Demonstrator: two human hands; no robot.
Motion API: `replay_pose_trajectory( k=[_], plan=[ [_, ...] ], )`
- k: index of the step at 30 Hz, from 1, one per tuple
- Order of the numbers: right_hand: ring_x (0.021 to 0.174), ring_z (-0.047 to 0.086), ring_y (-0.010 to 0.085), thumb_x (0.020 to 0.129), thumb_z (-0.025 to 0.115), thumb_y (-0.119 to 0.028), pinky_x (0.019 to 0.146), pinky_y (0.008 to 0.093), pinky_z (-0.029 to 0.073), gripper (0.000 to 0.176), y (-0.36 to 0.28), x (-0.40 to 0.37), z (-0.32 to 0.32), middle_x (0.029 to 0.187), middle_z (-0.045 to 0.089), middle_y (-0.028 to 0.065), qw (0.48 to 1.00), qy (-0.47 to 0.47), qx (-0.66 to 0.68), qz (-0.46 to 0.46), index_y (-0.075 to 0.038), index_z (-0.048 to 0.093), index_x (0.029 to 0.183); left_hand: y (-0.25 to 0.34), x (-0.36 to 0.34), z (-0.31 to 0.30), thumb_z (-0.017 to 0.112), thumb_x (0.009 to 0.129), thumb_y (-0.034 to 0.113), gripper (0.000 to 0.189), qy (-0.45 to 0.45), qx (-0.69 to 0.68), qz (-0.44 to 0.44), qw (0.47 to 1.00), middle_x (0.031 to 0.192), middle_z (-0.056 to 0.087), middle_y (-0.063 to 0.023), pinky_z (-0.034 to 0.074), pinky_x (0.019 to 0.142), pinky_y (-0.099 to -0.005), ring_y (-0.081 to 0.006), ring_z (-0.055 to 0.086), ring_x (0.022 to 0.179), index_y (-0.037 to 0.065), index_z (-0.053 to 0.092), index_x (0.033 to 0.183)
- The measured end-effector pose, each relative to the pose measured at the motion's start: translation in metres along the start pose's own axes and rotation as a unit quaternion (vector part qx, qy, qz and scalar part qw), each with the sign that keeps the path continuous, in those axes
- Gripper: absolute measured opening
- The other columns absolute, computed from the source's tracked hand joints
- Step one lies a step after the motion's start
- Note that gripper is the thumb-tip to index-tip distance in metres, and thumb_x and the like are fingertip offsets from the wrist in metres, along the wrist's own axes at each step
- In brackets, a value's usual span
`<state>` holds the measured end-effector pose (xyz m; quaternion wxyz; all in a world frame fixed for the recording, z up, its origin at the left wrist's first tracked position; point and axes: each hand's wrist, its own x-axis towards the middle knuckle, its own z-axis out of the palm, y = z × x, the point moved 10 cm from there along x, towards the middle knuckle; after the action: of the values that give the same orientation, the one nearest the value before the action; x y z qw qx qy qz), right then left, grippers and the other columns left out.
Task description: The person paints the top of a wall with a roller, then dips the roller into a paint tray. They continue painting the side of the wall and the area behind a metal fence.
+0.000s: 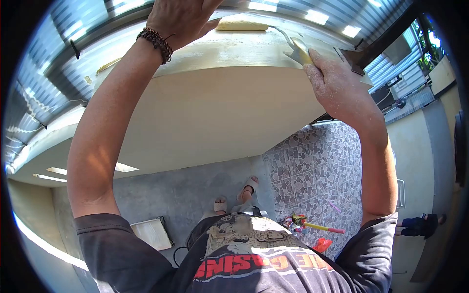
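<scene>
My right hand, dusted with white specks, is closed around the yellowish handle of a paint roller. The pale yellow roller sleeve lies against the top of the cream wall, and a bent metal frame links it to the handle. My left hand, with a dark beaded bracelet at the wrist, is raised left of the sleeve. Its thumb stands apart from the fingers and it appears to hold nothing. The upper edge of the view cuts off its fingertips.
Corrugated roofing and a dark beam run close overhead. On the floor are a pale tray, a yellow-and-pink stick beside colourful wrappers, and red plastic. Another person is at the far right.
</scene>
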<state>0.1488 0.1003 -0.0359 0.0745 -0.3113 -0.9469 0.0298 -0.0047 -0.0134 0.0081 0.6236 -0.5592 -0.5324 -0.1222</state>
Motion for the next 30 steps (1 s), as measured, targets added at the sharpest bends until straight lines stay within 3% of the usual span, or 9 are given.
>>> replay_pose_trajectory(
  k=[3, 5, 13, 16, 18, 22, 25, 29, 30],
  plan=[
    [0.091, 0.064, 0.0324, 0.099, 0.044, -0.025, 0.083, 0.0406, 0.048, 0.044, 0.001, -0.026, -0.011, 0.104, 0.064, 0.0270, 0.998, 0.023, 0.017, -0.053, 0.005, 0.050, 0.130, -0.003, 0.001, 0.004, 0.085, 0.056, 0.041, 0.076, -0.050, -0.013, -0.017, 0.999, 0.150, 0.015, -0.0314, 0.004, 0.104, -0.0781, -0.0533, 0.010, 0.138, 0.008, 0.040, 0.109],
    [0.092, 0.064, 0.0288, 0.099, 0.044, -0.024, 0.083, 0.0401, 0.049, 0.042, 0.008, -0.030, -0.013, 0.105, 0.065, 0.0258, 0.998, 0.019, 0.039, -0.042, 0.003, 0.050, 0.131, -0.004, -0.002, 0.004, 0.085, 0.055, 0.043, 0.077, -0.019, -0.007, -0.009, 1.000, 0.150, 0.015, -0.0313, 0.004, 0.104, -0.0780, -0.0532, 0.010, 0.138, 0.009, 0.041, 0.108],
    [0.077, 0.064, 0.0241, 0.100, 0.042, -0.028, 0.071, 0.0383, 0.051, 0.038, -0.008, 0.052, 0.015, 0.089, 0.066, 0.0175, 1.000, -0.015, 0.012, -0.005, 0.003, 0.058, 0.113, 0.000, 0.001, 0.003, 0.087, 0.051, 0.040, 0.079, -0.013, 0.005, -0.002, 1.000, 0.150, 0.014, -0.0312, 0.004, 0.104, -0.0782, -0.0530, 0.009, 0.139, 0.008, 0.042, 0.107],
    [0.074, 0.065, 0.0272, 0.100, 0.042, -0.029, 0.072, 0.0370, 0.052, 0.041, -0.024, 0.033, 0.012, 0.096, 0.066, 0.0203, 0.990, 0.006, -0.088, -0.105, 0.003, 0.056, 0.122, -0.002, 0.001, 0.008, 0.087, 0.050, 0.041, 0.080, -0.033, 0.007, -0.011, 0.999, 0.151, 0.014, -0.0310, 0.004, 0.104, -0.0781, -0.0530, 0.009, 0.139, 0.008, 0.042, 0.107],
    [0.079, 0.066, 0.0290, 0.099, 0.043, -0.029, 0.077, 0.0379, 0.051, 0.044, -0.008, 0.002, -0.002, 0.101, 0.065, 0.0233, 0.999, 0.030, -0.008, -0.022, 0.001, 0.052, 0.130, -0.002, 0.000, 0.002, 0.087, 0.051, 0.040, 0.079, -0.003, -0.018, -0.008, 1.000, 0.151, 0.013, -0.0302, 0.004, 0.104, -0.0778, -0.0527, 0.009, 0.139, 0.009, 0.041, 0.107],
    [0.086, 0.066, 0.0301, 0.099, 0.044, -0.029, 0.081, 0.0395, 0.050, 0.046, -0.002, -0.038, -0.006, 0.104, 0.065, 0.0253, 0.999, -0.020, 0.038, 0.010, 0.000, 0.047, 0.135, -0.004, -0.001, 0.007, 0.085, 0.057, 0.037, 0.071, 0.005, -0.024, -0.009, 1.000, 0.150, 0.016, -0.0298, 0.005, 0.104, -0.0779, -0.0523, 0.009, 0.139, 0.009, 0.041, 0.105],
    [0.084, 0.066, 0.0312, 0.099, 0.045, -0.027, 0.080, 0.0398, 0.049, 0.045, 0.000, -0.038, -0.008, 0.095, 0.065, 0.0267, 0.998, 0.006, 0.059, 0.021, 0.002, 0.049, 0.133, -0.002, 0.001, 0.002, 0.083, 0.061, 0.035, 0.067, -0.023, -0.006, -0.006, 1.000, 0.150, 0.017, -0.0300, 0.005, 0.104, -0.0779, -0.0523, 0.010, 0.139, 0.009, 0.040, 0.106],
    [0.073, 0.065, 0.0297, 0.098, 0.045, -0.020, 0.071, 0.0393, 0.049, 0.042, -0.009, -0.030, -0.009, 0.080, 0.063, 0.0276, 0.999, 0.021, 0.032, -0.004, 0.002, 0.048, 0.134, -0.002, -0.006, 0.010, 0.080, 0.065, 0.035, 0.061, 0.070, 0.081, 0.041, 0.993, 0.151, 0.015, -0.0297, 0.006, 0.104, -0.0781, -0.0528, 0.011, 0.138, 0.008, 0.042, 0.105],
    [0.069, 0.065, 0.0295, 0.098, 0.045, -0.021, 0.069, 0.0390, 0.050, 0.042, -0.011, -0.046, -0.013, 0.077, 0.063, 0.0265, 0.999, 0.035, 0.034, -0.021, 0.001, 0.048, 0.134, -0.002, -0.003, 0.007, 0.080, 0.064, 0.037, 0.061, 0.003, 0.041, 0.016, 0.999, 0.151, 0.015, -0.0292, 0.006, 0.104, -0.0781, -0.0527, 0.010, 0.139, 0.009, 0.044, 0.105]
  ],
)
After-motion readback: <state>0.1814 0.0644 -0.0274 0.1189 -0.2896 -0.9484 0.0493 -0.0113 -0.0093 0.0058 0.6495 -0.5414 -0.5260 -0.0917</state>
